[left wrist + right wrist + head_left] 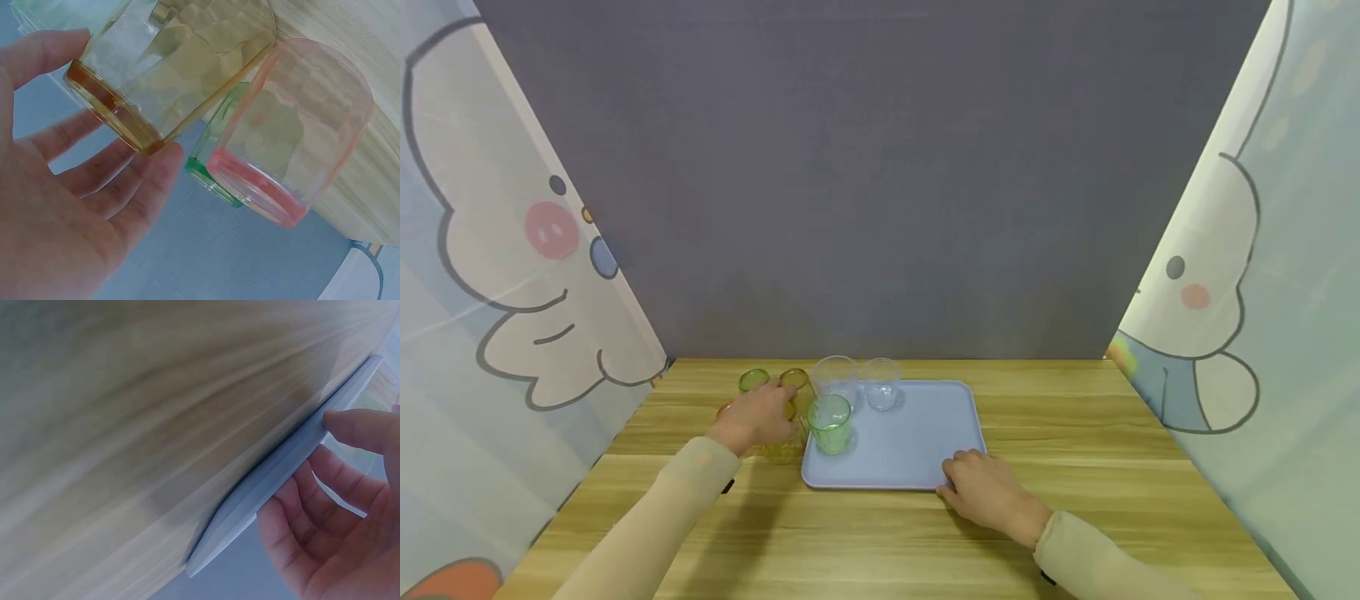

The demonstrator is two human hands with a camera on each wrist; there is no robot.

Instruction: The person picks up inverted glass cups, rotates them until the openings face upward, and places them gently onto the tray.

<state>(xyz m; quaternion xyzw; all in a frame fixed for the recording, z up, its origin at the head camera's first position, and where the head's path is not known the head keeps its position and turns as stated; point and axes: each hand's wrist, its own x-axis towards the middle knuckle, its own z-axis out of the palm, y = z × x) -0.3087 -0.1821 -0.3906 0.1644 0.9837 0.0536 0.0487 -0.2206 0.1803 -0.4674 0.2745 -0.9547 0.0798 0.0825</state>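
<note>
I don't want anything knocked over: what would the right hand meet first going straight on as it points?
Across the tray, the right hand would probably meet the light green tumbler first; depth is unclear, and the large clear tumbler lies near that line.

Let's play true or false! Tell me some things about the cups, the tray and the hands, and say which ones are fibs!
1. The right hand holds the edge of the tray. True.
2. The tray is bright red. False: it is pale blue.
3. The left hand holds a yellow cup. True.
4. The pink cup is on the tray. False: the pink cup is on the table, left of the tray.
5. A green cup stands upright on the tray. True.
6. Every cup on the tray is green. False: a clear cup stands there too.
</note>
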